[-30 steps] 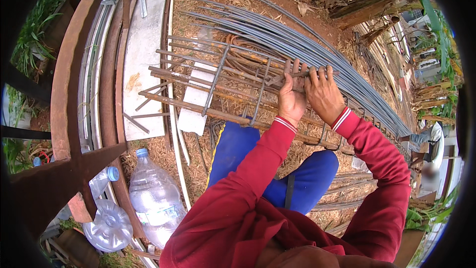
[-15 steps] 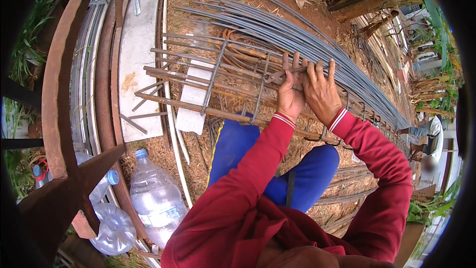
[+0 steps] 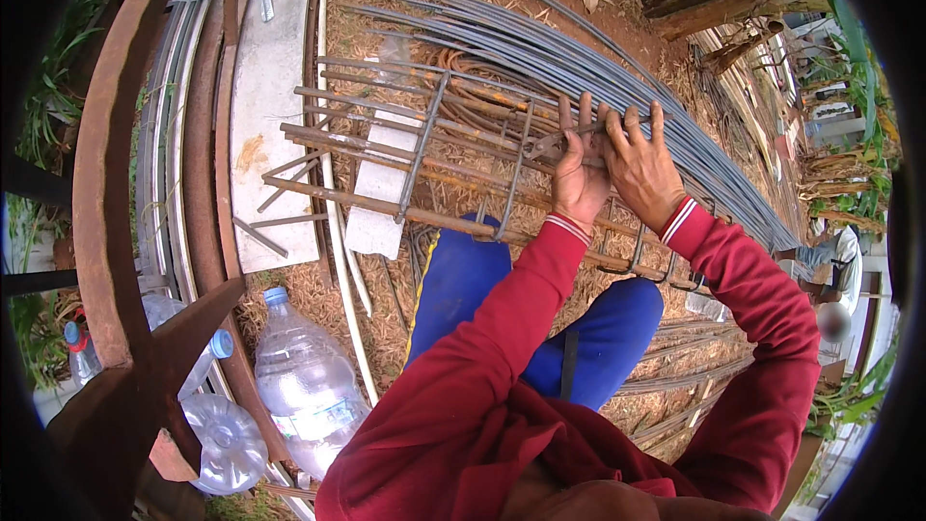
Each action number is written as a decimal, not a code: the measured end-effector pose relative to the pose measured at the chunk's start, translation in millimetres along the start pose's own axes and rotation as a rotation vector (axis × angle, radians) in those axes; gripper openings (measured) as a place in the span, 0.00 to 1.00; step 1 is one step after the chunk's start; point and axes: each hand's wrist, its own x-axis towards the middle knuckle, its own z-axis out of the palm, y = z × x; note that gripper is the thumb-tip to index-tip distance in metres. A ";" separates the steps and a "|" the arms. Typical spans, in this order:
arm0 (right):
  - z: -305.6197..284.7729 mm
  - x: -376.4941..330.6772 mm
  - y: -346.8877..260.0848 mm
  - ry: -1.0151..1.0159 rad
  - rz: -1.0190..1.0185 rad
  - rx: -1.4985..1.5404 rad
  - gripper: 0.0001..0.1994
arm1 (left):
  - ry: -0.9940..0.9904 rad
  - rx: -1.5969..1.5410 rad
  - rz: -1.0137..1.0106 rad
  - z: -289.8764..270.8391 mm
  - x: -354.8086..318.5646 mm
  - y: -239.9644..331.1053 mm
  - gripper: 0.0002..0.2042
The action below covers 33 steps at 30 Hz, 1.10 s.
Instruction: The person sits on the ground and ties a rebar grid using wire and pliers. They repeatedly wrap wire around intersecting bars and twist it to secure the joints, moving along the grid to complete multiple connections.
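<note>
Unmoved, left hand and right hand both grip the rebar cage.

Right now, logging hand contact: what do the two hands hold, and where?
Both the left hand and right hand grip the rusty rebar cage at its upper bar, fingers curled over.

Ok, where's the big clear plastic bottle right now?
In the head view, the big clear bottle lies lower left on the straw-covered ground, beside the person's left knee and right of the rusty curved steel frame.
</note>
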 end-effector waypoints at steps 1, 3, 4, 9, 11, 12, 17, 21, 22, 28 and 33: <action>1.6 1.8 6.3 -0.027 -0.011 0.050 0.17 | 0.024 -0.012 -0.019 -1.2 0.9 -1.0 0.31; 4.9 9.6 23.7 -0.080 -0.062 0.222 0.12 | 0.117 0.017 -0.014 -3.5 4.9 -4.6 0.29; 6.6 15.9 33.0 -0.033 -0.086 0.309 0.12 | 0.138 0.028 0.003 -4.7 7.7 -5.7 0.28; 13.4 70.1 70.3 -0.207 -0.187 0.448 0.17 | 0.281 0.115 0.083 -7.2 31.9 -1.1 0.30; 13.4 87.4 75.5 -0.259 -0.230 0.415 0.18 | 0.388 0.096 0.097 -6.0 38.3 -3.5 0.33; 12.9 94.0 76.7 -0.258 -0.246 0.438 0.17 | 0.369 0.096 0.118 -5.3 39.4 -5.0 0.33; 8.1 92.6 76.8 -0.315 -0.232 0.503 0.18 | 0.358 0.175 0.116 -1.1 37.1 -11.9 0.37; 9.4 75.0 74.3 -0.533 -0.195 0.778 0.19 | 0.251 0.101 0.068 -2.1 13.9 -10.6 0.35; 10.6 72.7 74.5 -0.567 -0.168 0.904 0.19 | 0.278 0.077 0.032 -3.1 11.6 -11.8 0.35; 14.7 40.4 54.4 -0.809 0.055 1.151 0.23 | 0.253 -0.006 0.023 -19.4 -5.2 -13.4 0.24; 14.8 5.9 23.2 -0.786 0.251 1.372 0.23 | 0.345 0.092 -0.041 -29.9 -27.6 -10.4 0.21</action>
